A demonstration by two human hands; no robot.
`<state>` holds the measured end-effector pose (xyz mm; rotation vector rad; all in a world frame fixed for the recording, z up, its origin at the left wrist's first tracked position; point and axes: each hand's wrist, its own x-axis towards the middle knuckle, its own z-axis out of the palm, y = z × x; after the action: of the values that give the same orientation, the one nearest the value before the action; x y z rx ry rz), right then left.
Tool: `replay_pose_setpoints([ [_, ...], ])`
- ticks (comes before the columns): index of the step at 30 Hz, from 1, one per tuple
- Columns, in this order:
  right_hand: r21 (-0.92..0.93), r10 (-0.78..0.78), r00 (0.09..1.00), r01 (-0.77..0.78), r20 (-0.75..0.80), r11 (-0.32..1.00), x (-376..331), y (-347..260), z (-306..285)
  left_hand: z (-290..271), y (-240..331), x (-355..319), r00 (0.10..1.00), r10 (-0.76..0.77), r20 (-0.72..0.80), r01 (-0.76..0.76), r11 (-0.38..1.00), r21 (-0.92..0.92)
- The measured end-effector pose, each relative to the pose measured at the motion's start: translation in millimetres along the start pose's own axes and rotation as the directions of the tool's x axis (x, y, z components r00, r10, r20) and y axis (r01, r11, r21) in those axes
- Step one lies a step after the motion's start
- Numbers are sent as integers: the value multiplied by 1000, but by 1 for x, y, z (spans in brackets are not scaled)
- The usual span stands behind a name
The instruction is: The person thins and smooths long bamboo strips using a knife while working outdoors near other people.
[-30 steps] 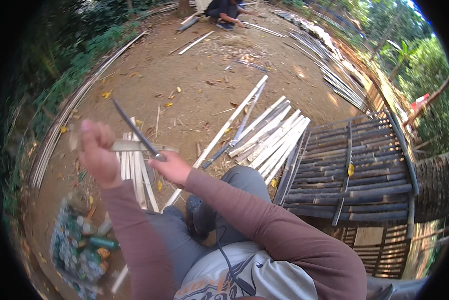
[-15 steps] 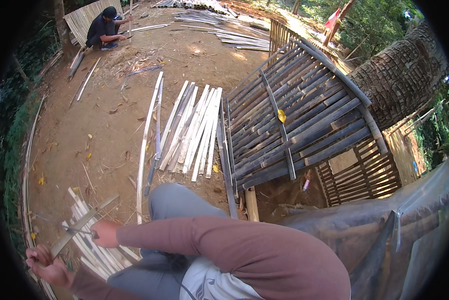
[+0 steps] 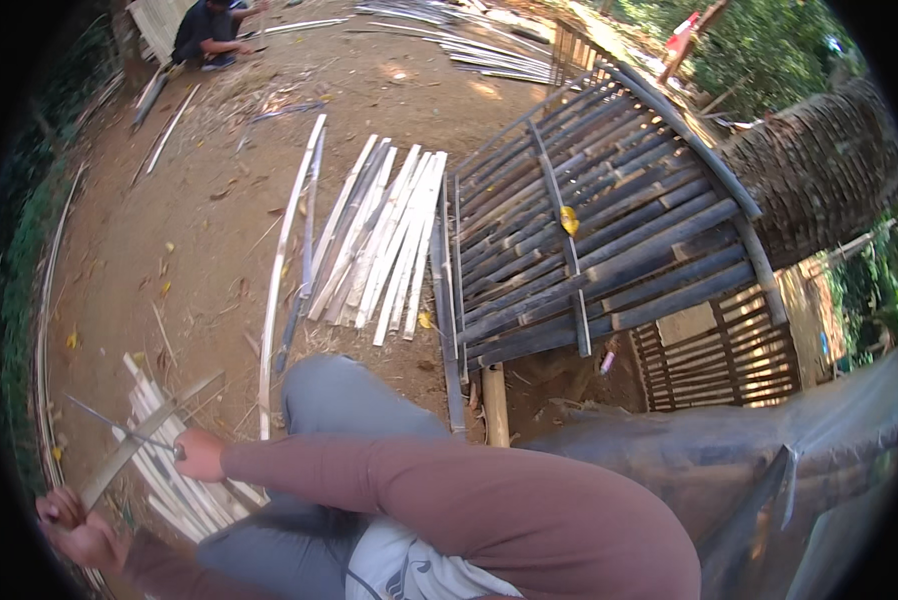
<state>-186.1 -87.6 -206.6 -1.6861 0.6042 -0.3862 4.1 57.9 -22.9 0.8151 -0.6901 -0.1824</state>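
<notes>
My left hand [image 3: 81, 528], at the lower left, is closed round the near end of a flat bamboo slat [image 3: 121, 478]. The slat slants up and to the right, away from that hand. In my right hand [image 3: 200, 456] is a thin-bladed knife [image 3: 124, 425], its handle gripped in closed fingers. The blade points up and left and crosses the slat at a shallow height I cannot judge. Beneath both lies a pile of pale bamboo slats [image 3: 184, 492] on the ground beside my leg.
More split slats [image 3: 381, 235] lie ahead, next to a long pale strip [image 3: 281, 265]. A bamboo slatted platform [image 3: 609, 225] stands to the right, near a thick trunk [image 3: 819, 165]. Plastic sheeting [image 3: 659, 460] hangs at lower right. A crouching person [image 3: 209, 35] works at far left.
The knife has swung up and left, so more of its blade shows. Both hands sit slightly farther left in the picture. The surroundings have shifted upward as the view tilted.
</notes>
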Motion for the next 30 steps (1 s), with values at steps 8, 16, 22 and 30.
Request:
replay_pose_setpoints([
  [8,-173,422,891,-448,-169,877,33,135,-6,69,6,2,991,100,-85,-87,985,147],
  [16,-10,62,994,-61,89,998,14,19,14,47,14,-5,986,123,-112,-107,984,145],
  [22,-282,362,930,-367,-70,887,37,106,4,34,19,-2,985,119,-122,-97,980,174],
  [30,-32,86,984,-82,155,996,26,-9,15,16,18,-5,999,37,-34,-34,994,105],
])
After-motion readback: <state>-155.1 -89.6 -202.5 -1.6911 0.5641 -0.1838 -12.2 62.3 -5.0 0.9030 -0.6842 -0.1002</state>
